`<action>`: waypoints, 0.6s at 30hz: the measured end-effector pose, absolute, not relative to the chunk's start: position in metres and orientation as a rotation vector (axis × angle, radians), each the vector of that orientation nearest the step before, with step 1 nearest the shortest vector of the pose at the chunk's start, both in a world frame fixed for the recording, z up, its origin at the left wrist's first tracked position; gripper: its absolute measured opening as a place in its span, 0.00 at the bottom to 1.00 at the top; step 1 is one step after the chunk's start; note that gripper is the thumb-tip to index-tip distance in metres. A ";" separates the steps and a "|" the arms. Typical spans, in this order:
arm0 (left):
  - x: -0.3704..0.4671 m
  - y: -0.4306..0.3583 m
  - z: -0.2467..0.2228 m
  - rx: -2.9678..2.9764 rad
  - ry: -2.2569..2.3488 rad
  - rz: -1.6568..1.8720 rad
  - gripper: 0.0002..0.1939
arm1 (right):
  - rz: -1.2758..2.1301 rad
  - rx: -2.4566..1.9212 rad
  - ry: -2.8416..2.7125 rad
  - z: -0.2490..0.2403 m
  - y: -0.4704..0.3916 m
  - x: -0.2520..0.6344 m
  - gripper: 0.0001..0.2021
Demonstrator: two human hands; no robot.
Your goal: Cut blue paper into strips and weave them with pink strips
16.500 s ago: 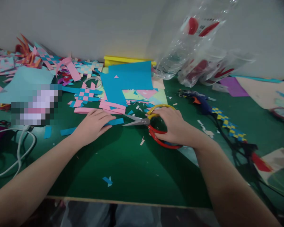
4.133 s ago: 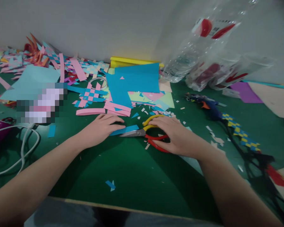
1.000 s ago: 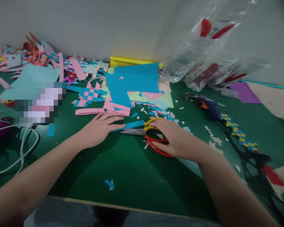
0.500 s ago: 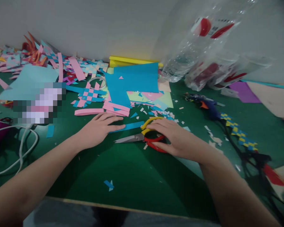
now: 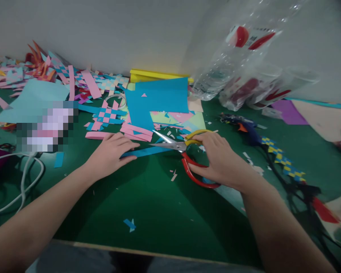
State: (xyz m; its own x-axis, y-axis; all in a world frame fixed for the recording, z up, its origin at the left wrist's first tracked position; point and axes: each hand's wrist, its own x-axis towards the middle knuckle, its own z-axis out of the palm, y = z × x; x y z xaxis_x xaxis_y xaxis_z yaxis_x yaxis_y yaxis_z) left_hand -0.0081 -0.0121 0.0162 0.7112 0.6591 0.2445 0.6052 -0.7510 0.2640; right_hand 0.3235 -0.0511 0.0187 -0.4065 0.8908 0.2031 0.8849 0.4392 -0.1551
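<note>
My left hand [image 5: 112,151] pinches the left end of a narrow blue paper strip [image 5: 150,152] between thumb and fingers. The strip stretches to the right, low over the green table. In my right hand [image 5: 217,155] are scissors [image 5: 177,146] with one yellow and one red handle loop. Their blades stand apart and point left, just above the strip. Where the strip's right end passes near the scissors' pivot, I cannot tell whether it touches them. Beyond my left hand lie pink paper strips [image 5: 136,132] and a woven pink and blue paper piece [image 5: 104,115].
A large blue sheet [image 5: 161,94] lies at the back on other papers. Clear plastic cups [image 5: 216,76] lean against the wall at right. Paper scraps [image 5: 14,74] heap up at far left, near a white cable [image 5: 24,182]. A yellow and blue woven strip [image 5: 282,159] lies right.
The scissors have opened and moved slightly up and right with my right hand. My left hand has shifted left and now grips the blue strip, which it was resting on.
</note>
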 end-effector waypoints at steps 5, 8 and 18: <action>-0.010 -0.010 0.014 2.723 0.970 0.484 0.13 | -0.019 -1.543 -2.452 0.019 -0.052 0.322 0.28; -0.010 -0.009 0.012 2.700 0.979 0.508 0.13 | -0.103 -1.547 -2.409 0.022 -0.052 0.322 0.27; -0.010 -0.010 0.015 2.685 1.051 0.521 0.08 | -0.234 -1.655 -2.333 0.026 -0.049 0.344 0.27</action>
State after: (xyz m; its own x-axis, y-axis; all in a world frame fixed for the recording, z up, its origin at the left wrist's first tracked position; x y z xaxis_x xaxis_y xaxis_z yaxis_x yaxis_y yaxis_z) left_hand -0.0097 -0.0097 0.0148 0.6831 0.6873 0.2468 0.6128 -0.7233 0.3182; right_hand 0.3444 -0.0490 0.0260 -0.3105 0.8985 0.3104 0.9422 0.3342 -0.0247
